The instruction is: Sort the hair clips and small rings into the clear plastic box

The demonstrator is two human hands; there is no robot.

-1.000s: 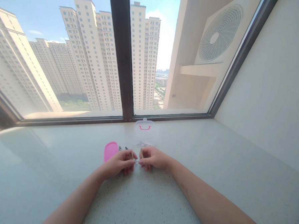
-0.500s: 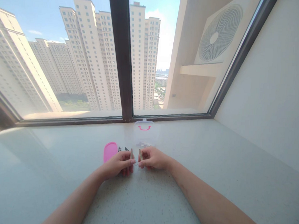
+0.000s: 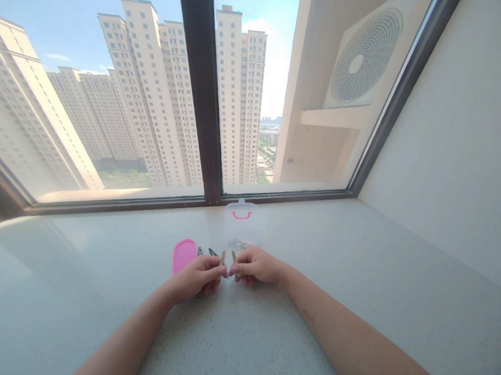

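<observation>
My left hand point(image 3: 199, 275) and my right hand point(image 3: 258, 265) are held close together over the pale speckled ledge. Pinched upright between my left thumb and fingers is a slim brown strip point(image 3: 223, 257). A similar slim brown strip point(image 3: 233, 256) stands up from my right hand's pinch, its top leaning left. The lower ends of both are covered by my fingers, and their exact kind is too small to tell. Just beyond my left hand lie a small black pointed piece point(image 3: 212, 252) and a black-and-white patterned piece point(image 3: 200, 251), both partly hidden.
A pink oval plastic lid or tray point(image 3: 184, 255) lies left of my left hand. Behind my hands stands a clear plastic box point(image 3: 240, 226) with a pink handle and small items at its bottom. A dark window frame point(image 3: 208, 152) borders the ledge point(image 3: 354, 282); a white wall rises right.
My hands have drawn slightly closer together. The left strip now leans a little right, and the right strip sits slightly lower in my fingers. The view has shifted slightly.
</observation>
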